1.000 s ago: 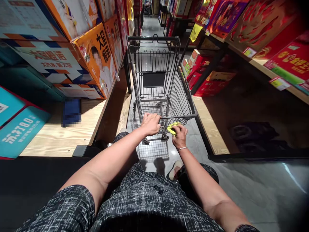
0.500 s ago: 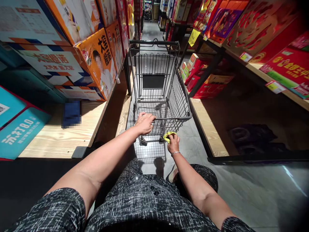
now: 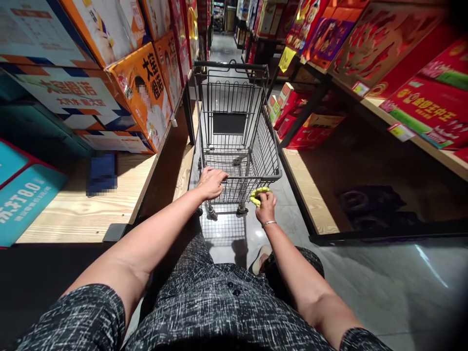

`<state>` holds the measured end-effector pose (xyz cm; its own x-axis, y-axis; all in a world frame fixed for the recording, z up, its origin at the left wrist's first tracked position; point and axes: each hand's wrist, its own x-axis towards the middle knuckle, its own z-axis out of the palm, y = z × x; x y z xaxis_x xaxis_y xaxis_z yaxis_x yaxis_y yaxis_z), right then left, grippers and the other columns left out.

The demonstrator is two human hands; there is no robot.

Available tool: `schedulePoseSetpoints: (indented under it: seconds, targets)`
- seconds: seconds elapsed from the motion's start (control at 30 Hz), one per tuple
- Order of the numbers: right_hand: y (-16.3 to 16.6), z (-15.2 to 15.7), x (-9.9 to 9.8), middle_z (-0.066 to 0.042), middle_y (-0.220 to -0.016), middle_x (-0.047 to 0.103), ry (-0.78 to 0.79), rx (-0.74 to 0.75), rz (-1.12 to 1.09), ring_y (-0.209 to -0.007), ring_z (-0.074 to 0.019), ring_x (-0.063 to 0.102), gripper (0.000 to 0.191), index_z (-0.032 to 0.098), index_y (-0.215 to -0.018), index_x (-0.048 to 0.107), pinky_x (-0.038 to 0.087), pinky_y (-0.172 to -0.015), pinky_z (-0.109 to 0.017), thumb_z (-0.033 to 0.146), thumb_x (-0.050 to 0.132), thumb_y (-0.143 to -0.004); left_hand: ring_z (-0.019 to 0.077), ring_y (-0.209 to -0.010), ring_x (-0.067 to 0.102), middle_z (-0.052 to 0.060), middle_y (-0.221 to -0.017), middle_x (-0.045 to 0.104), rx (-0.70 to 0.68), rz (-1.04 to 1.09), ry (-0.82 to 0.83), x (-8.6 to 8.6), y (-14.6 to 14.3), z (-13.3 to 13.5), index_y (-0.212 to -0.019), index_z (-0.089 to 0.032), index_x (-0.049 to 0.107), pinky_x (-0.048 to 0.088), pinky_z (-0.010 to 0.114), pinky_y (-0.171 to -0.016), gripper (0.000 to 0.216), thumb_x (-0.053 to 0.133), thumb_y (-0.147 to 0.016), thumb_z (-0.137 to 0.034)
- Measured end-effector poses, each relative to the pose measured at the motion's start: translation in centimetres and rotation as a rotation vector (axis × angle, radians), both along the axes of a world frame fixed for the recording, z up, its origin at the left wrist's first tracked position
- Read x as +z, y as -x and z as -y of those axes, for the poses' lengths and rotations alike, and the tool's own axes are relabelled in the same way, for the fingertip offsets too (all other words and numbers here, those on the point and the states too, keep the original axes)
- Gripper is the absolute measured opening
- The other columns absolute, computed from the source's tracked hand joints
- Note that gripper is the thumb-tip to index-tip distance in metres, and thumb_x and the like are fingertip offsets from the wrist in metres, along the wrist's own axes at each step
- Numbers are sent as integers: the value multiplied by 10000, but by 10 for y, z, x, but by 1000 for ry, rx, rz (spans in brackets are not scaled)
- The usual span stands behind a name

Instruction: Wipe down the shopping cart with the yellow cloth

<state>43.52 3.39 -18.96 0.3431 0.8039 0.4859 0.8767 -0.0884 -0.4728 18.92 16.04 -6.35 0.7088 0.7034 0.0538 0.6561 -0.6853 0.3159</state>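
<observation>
A grey wire shopping cart (image 3: 237,141) stands right in front of me, and no goods show in its basket. My left hand (image 3: 212,184) lies over the cart's near rim at its left part, fingers curled around the bar. To the right, just in front of the basket, my right hand (image 3: 266,207) pinches a yellow-green, soft-looking looped thing (image 3: 256,197). Its exact kind I cannot make out. The right hand seems apart from the cart and wears a thin bracelet (image 3: 269,223) at the wrist.
On the left shelf (image 3: 54,219) stand orange boxes (image 3: 141,97), a turquoise box (image 3: 29,200) and a blurred dark blue item (image 3: 102,174). Red boxes (image 3: 427,109) fill the right shelf, above dark purple packs (image 3: 369,207). The grey-floored aisle (image 3: 224,46) runs ahead between shelves.
My right hand has shifted slightly right and up, and the yellow-green thing now shows as a wider loop. The cart, left hand and shelves sit slightly further left in view.
</observation>
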Motion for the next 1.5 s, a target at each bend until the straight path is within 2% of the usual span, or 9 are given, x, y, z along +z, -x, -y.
schedulePoseSetpoints:
  seconds: [0.1, 0.23, 0.37, 0.6, 0.8, 0.97, 1.23, 1.37, 1.5]
  targets:
    - [6, 11, 8, -89, -1146, 513, -77, 85, 46, -1102, -259, 527, 432, 233, -1074, 645, 465, -997, -489, 49, 514, -705, 241, -1209, 593, 50, -1216, 698, -5, 9, -8, -2, 1, -1, -1244, -245, 621, 265, 458, -1180, 498, 487, -778, -133]
    - [-12, 0, 62, -151, -1393, 429, -293, -33, 122, -1306, -333, 449, 641, 262, -1399, 521, 413, -1089, -558, 122, 564, -775, 243, -1199, 599, 56, -1196, 704, -1, 34, -15, -1, 1, 0, -1236, -235, 620, 268, 461, -1176, 482, 490, -783, -133]
    - [-7, -27, 93, -211, -1401, 426, -213, -104, 101, -1336, -373, 393, 825, 166, -1511, 424, 365, -1112, -605, 52, 527, -700, 242, -1178, 605, 56, -1189, 697, 1, 22, -8, 0, -2, 3, -1221, -241, 619, 272, 457, -1168, 465, 500, -782, -147]
    - [75, -50, 99, -108, -1361, 533, 15, 320, 249, -1158, -299, 438, 611, 290, -1315, 655, 472, -955, -446, 38, 567, -766, 258, -1124, 613, 58, -1102, 701, 34, 26, -78, -2, -4, 7, -1106, -243, 630, 305, 454, -1137, 336, 502, -801, -183]
    - [-28, -39, 108, -92, -1335, 584, 77, 156, 315, -1150, -292, 459, 508, 299, -1202, 722, 456, -926, -452, 46, 565, -790, 265, -1154, 613, 60, -1181, 721, 34, 37, -41, 2, -3, 6, -1182, -233, 631, 306, 466, -1138, 410, 522, -787, -216]
    - [-98, -40, 101, -97, -1309, 594, 2, 135, 254, -1176, -283, 501, 529, 238, -1165, 731, 464, -1009, -488, 45, 559, -704, 271, -1135, 615, 48, -1130, 731, 46, 52, -36, 0, -5, 2, -1151, -251, 641, 311, 480, -1126, 383, 537, -782, -259]
    - [-77, -47, 95, -96, -1210, 609, -56, 252, 177, -1170, -265, 552, 509, 236, -1195, 696, 439, -1054, -506, 66, 557, -737, 273, -1136, 593, 22, -1137, 730, 89, -25, 21, 6, 7, -24, -1080, -276, 632, 291, 483, -1131, 302, 578, -786, -318]
    - [-45, -35, 59, -123, -1320, 498, -232, 62, 120, -1260, -305, 486, 596, 248, -1305, 609, 400, -1095, -580, 76, 537, -739, 323, -1248, 541, 102, -1249, 689, 113, -150, 60, 17, -3, -26, -1120, -223, 633, 269, 549, -1150, 335, 607, -793, -289]
    - [-15, -20, -3, -149, -1342, 443, -88, -3, 30, -1291, -346, 427, 623, 261, -1278, 622, 387, -1109, -613, 42, 538, -701, 309, -1393, 471, 145, -1443, 601, 60, -162, 131, 24, -39, -11, -1410, -179, 526, 188, 568, -1216, 532, 531, -882, -246]
